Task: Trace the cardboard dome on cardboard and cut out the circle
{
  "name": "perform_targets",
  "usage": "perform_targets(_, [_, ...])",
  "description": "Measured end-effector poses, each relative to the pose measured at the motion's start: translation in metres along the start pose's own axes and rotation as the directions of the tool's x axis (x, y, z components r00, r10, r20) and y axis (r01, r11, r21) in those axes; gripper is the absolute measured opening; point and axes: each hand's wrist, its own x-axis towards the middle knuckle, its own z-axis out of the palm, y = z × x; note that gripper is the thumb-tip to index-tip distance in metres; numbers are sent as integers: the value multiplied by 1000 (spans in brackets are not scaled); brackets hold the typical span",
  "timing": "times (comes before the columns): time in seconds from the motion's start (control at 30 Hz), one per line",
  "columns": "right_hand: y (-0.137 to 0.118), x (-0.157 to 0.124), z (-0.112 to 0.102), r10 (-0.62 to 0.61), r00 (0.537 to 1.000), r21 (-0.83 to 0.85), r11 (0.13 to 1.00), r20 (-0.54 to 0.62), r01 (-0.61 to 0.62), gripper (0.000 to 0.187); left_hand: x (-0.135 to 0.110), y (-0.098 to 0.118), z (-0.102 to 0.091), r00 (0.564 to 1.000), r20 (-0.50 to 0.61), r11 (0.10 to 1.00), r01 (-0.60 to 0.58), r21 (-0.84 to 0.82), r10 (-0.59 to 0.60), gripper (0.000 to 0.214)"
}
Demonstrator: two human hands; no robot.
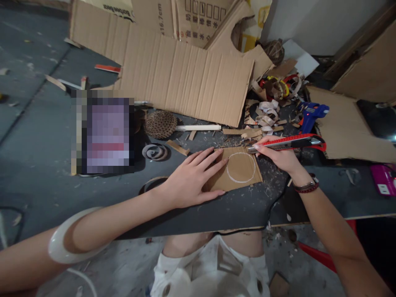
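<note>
A small piece of cardboard (218, 177) lies flat near the table's front edge, with a white circle (241, 182) drawn on it. My left hand (194, 178) rests on its left part, fingers spread, two fingertips close to the circle. In my right hand (280, 156) is a red and black utility knife (287, 142), held like a pen. The knife's tip end is at the cardboard's upper right edge, just above the circle; whether the blade touches cannot be made out.
Behind lies a large corrugated cardboard sheet (185, 82). A ball of coiled cardboard on a white stick (198, 128) and a grey coil (154, 152) sit nearby. A blue glue gun (311, 115), paper scraps (267, 111) and a black cable (275, 200) are at right. A pixelated screen (108, 134) stands left.
</note>
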Motion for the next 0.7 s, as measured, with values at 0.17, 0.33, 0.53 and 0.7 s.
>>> perform_targets(0.17, [-3, -1, -1, -11, 1000, -52, 999, 7, 11, 19, 0, 0, 0, 1000, -6, 1000, 6, -25, -6, 78])
perform_targets(0.33, [-9, -3, 0, -56, 998, -209, 976, 22, 59, 18, 1, 0, 0, 1000, -2, 1000, 0, -16, 0, 78])
perform_targets(0.53, [-9, -4, 1, -63, 998, -215, 974, 28, 68, 17, 0, 0, 0, 1000, 7, 1000, 9, -12, -9, 78])
perform_targets(0.7, [-3, -1, -1, 1, 999, -78, 997, 34, 2, 21, 0, 0, 1, 1000, -8, 1000, 10, -26, -10, 78])
